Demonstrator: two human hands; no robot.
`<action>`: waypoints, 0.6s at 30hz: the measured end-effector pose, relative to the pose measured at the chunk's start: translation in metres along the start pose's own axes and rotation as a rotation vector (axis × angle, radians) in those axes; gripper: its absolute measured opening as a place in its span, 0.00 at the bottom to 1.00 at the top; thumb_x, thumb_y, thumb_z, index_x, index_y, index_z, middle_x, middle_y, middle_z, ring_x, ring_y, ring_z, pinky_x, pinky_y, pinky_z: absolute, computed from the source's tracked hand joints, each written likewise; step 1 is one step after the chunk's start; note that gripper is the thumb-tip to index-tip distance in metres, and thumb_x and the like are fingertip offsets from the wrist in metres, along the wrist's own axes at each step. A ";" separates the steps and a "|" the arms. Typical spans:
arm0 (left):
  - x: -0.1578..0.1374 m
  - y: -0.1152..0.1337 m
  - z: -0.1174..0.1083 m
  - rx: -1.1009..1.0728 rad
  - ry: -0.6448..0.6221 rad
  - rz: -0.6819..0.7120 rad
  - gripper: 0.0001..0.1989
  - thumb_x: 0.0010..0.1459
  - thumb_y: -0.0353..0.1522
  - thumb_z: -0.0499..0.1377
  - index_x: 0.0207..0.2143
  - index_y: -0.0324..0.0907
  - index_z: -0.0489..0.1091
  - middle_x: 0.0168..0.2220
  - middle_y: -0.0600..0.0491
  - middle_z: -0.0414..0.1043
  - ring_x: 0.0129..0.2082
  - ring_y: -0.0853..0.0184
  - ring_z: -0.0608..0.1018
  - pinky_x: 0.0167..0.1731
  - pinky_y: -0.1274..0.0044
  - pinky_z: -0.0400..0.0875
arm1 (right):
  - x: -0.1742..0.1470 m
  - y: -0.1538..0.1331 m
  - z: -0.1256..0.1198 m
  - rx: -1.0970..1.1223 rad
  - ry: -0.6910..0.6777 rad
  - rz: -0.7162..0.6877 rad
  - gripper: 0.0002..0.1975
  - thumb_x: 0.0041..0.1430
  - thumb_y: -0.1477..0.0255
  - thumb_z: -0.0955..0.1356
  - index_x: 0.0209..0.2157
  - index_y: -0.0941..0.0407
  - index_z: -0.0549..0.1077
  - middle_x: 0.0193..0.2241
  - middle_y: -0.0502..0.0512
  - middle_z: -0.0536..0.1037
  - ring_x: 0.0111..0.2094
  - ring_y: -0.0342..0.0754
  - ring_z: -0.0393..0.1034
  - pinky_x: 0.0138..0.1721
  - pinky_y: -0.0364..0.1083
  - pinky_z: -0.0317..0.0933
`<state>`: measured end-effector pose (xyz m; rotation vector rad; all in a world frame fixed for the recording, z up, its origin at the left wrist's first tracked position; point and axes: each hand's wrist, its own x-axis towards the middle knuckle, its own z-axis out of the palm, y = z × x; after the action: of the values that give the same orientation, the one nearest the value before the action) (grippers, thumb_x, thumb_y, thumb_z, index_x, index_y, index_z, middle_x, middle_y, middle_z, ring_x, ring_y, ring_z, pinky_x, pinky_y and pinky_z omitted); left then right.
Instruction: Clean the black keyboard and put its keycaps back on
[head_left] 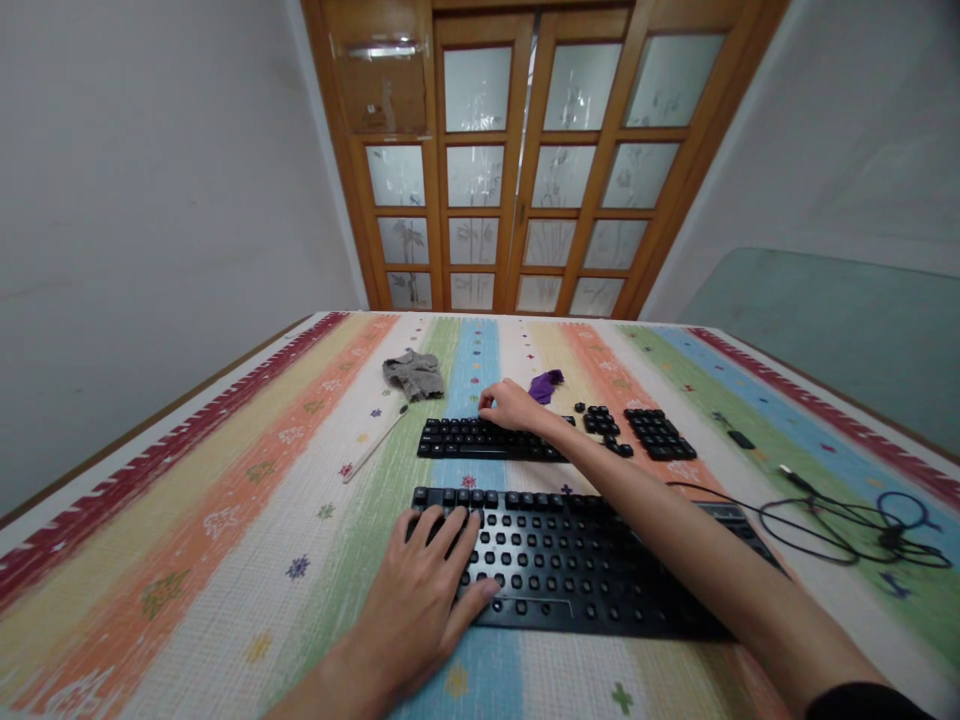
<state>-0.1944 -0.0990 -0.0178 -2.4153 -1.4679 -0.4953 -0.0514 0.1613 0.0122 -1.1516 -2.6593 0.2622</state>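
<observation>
A black keyboard [540, 560] lies in front of me, its top row of keycaps in place and bare key stems showing below. My left hand [431, 570] rests on its left end, fingers spread over the stems. Farther back, loose black keycaps [480, 450] are laid out in keyboard order. Over the back edge of that block is my right hand [510, 405], thumb and index finger pinched together. Whatever is in the pinch, if anything, cannot be made out. My right forearm hides part of the keyboard and some keycaps.
Smaller groups of keycaps, including a number-pad block [660, 435], lie to the right. A coiled black USB cable [847, 530] is at the right. Behind are a grey cloth [414, 376] and a purple cloth [545, 386]. A thin white stick [375, 447] lies at the left.
</observation>
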 end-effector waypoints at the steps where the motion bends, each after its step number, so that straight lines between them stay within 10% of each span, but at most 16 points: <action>1: 0.000 0.001 0.001 0.002 0.005 -0.003 0.26 0.72 0.45 0.47 0.61 0.37 0.64 0.56 0.45 0.71 0.52 0.52 0.69 0.52 0.57 0.63 | 0.000 0.000 0.000 0.000 -0.005 -0.002 0.08 0.55 0.79 0.68 0.33 0.59 0.82 0.34 0.58 0.83 0.37 0.50 0.75 0.42 0.44 0.63; 18: -0.001 0.002 0.004 -0.011 0.022 0.009 0.27 0.71 0.45 0.47 0.61 0.35 0.65 0.55 0.43 0.71 0.52 0.52 0.71 0.54 0.57 0.62 | 0.005 0.001 0.006 -0.008 -0.010 0.010 0.09 0.53 0.80 0.69 0.34 0.58 0.81 0.35 0.58 0.83 0.40 0.51 0.75 0.44 0.44 0.64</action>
<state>-0.1926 -0.0993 -0.0224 -2.4165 -1.4479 -0.5281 -0.0559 0.1656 0.0067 -1.1689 -2.6666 0.2594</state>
